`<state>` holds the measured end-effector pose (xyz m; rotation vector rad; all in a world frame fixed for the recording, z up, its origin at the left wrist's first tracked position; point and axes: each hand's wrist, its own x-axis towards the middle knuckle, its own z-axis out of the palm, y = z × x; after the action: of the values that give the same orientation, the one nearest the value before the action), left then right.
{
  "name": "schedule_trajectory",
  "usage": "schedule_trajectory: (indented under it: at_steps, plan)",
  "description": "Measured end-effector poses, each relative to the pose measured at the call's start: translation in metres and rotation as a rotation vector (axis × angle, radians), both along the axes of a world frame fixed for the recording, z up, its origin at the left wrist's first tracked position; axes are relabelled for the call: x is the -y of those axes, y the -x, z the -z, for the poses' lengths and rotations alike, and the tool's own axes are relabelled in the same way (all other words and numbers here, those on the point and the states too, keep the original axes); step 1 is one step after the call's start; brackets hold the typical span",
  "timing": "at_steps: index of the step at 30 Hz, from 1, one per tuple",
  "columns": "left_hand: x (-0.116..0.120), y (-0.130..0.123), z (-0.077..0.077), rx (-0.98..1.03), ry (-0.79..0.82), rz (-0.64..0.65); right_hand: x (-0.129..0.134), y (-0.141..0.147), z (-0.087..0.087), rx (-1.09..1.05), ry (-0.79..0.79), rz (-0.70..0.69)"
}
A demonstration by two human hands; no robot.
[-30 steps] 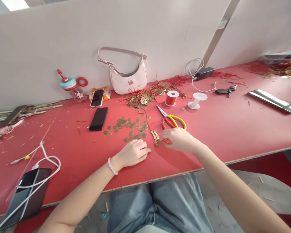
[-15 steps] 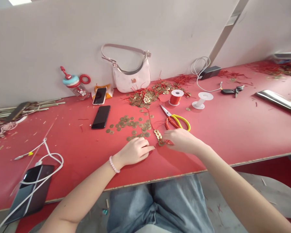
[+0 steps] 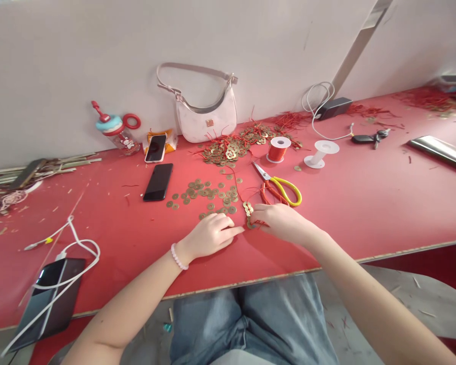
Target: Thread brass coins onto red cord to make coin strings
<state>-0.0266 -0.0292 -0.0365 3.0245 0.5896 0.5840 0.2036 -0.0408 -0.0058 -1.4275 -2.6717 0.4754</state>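
Short rows of brass coins tied with red cord form a coin string point(image 3: 248, 208) on the red table. My right hand point(image 3: 283, 220) is closed in a pinch at its lower end, where the fingers partly cover the coins and cord. My left hand point(image 3: 215, 234) lies on the table just left of it, index finger stretched toward the coin string and holding nothing. Loose brass coins point(image 3: 211, 192) are scattered beyond my left hand. Orange-and-yellow-handled scissors point(image 3: 279, 188) lie past my right hand, with loose red cord near them.
Behind are a pile of corded coins point(image 3: 228, 152), a spool of red cord point(image 3: 277, 150), a bare white spool point(image 3: 321, 154) and a pink handbag point(image 3: 209, 121). Phones point(image 3: 158, 182), a cup point(image 3: 123, 139) and a cabled tablet point(image 3: 49, 304) sit left; keys point(image 3: 368, 138) lie right.
My right hand has shifted slightly left over the lower end of the coin string, covering more of it. The left hand stays almost in place. The view has tilted slightly.
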Motion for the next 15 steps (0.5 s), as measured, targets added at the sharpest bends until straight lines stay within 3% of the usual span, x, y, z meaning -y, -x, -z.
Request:
schedule_trajectory:
  at_steps: [15]
  plan:
    - [-0.007,-0.003,0.006,0.060,0.123,-0.188,0.001,0.012,0.009,-0.107,0.010,-0.019]
